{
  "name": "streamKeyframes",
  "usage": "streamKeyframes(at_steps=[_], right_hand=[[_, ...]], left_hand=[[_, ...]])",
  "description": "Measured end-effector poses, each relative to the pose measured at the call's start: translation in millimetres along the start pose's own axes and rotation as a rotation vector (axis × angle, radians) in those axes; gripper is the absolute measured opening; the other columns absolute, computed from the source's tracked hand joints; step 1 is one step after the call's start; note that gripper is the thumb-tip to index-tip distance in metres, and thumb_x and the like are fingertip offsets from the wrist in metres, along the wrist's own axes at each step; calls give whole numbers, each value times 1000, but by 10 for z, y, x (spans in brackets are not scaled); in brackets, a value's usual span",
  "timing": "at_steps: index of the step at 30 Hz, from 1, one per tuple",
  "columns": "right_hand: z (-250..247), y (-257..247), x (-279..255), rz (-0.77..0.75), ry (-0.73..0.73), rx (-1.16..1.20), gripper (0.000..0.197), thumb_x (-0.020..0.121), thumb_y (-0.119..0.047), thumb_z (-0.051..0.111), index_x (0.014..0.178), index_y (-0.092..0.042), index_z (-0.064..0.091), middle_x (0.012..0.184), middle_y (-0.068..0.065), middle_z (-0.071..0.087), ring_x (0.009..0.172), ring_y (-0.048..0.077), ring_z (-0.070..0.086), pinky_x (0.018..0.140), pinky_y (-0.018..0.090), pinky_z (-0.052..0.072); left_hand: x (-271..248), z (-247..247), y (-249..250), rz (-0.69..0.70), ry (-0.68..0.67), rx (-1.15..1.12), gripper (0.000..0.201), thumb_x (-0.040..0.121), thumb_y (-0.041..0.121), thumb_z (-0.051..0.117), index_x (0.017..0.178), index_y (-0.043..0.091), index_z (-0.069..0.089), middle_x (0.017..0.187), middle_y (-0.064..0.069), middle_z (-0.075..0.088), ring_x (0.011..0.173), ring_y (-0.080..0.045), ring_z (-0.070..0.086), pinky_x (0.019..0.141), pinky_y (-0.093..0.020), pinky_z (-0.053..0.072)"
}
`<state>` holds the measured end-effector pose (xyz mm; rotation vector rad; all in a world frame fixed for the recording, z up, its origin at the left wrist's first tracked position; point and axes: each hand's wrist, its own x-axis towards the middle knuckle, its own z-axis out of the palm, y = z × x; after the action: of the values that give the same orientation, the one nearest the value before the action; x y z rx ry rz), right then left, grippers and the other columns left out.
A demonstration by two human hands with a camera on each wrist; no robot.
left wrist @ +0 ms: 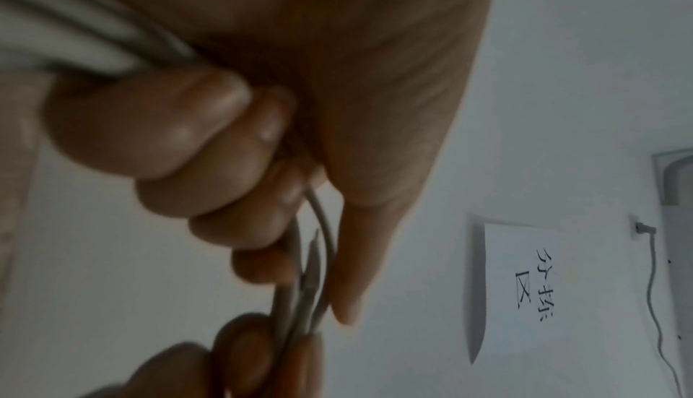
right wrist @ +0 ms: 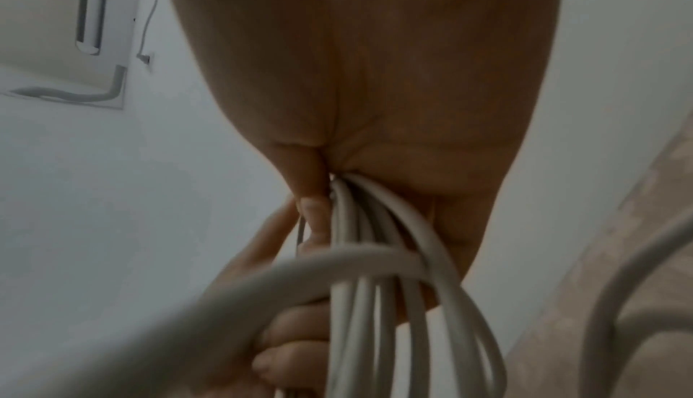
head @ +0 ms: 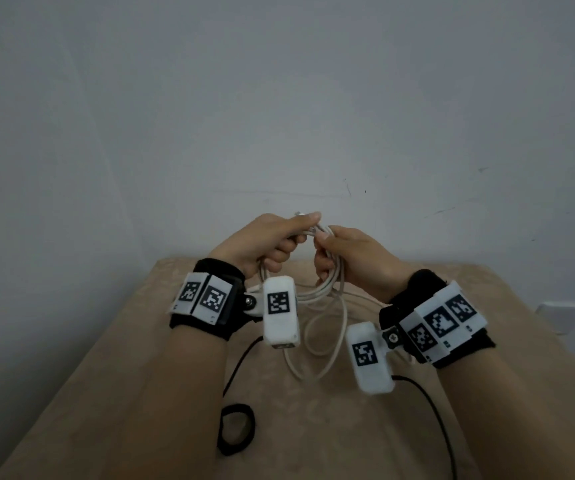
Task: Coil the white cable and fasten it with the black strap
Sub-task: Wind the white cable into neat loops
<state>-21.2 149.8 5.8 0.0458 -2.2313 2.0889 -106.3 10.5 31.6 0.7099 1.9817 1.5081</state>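
Evidently the coiling was well along: the white cable (head: pixel 317 289) was gathered into several loops held up in the middle of the head view, above the beige surface (head: pixel 313 427), probably so the slack could hang free and not snag. The left hand (head: pixel 272 242) had its fingers curled round the top of the bundle, thumb stretched along it toward the metal plug tip. The right hand (head: pixel 348 258) gripped the same bundle just beside it, fingers wrapped round a sheaf of strands, as the right wrist view showed. Both wrists were raised and turned inward, knuckles nearly meeting. A few loose loops drooped between the forearms. The black strap (head: pixel 236 429) lay unused on the surface at lower left, apart from the cable.
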Motion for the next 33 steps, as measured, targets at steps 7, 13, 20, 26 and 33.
streamKeyframes(at_steps=[7, 13, 20, 26, 33], right_hand=[[-46, -35, -2, -91, 114, 30, 25, 99, -28, 46, 91, -9, 60, 62, 2, 58, 57, 15, 56, 61, 27, 48], [-42, -39, 13, -165, 135, 13, 13, 98, -14, 49, 92, -7, 57, 68, -1, 58, 65, 10, 62, 61, 21, 48], [-117, -44, 6, -191, 118, -83, 21, 100, -13, 45, 89, -11, 62, 63, -4, 54, 64, 15, 60, 74, 40, 43], [-70, -118, -62, -149, -73, -551, 25, 98, -17, 50, 81, -5, 64, 62, 1, 59, 53, 10, 52, 54, 17, 42], [-48, -105, -53, -180, 52, -473, 13, 94, -19, 58, 98, -13, 69, 83, -1, 72, 65, 4, 64, 64, 18, 50]], left_hand=[[25, 21, 26, 148, 153, -145, 45, 90, 44, 60, 57, 23, 37, 48, 9, 24, 37, -5, 17, 35, -16, 14], [36, 11, 44, 209, 229, -322, 46, 91, 44, 59, 59, 24, 33, 49, 10, 20, 38, -5, 14, 38, -19, 10], [-19, -110, 48, 133, 86, -214, 39, 91, 41, 57, 65, 13, 54, 48, 1, 44, 41, -13, 41, 46, -22, 41], [-118, -260, 3, 13, -62, 105, 40, 75, 47, 69, 66, 8, 73, 59, -10, 64, 49, -18, 60, 59, -29, 51], [-88, -39, 64, 110, -22, 265, 41, 89, 39, 61, 59, 13, 52, 41, 10, 33, 38, -7, 26, 41, -19, 29]])
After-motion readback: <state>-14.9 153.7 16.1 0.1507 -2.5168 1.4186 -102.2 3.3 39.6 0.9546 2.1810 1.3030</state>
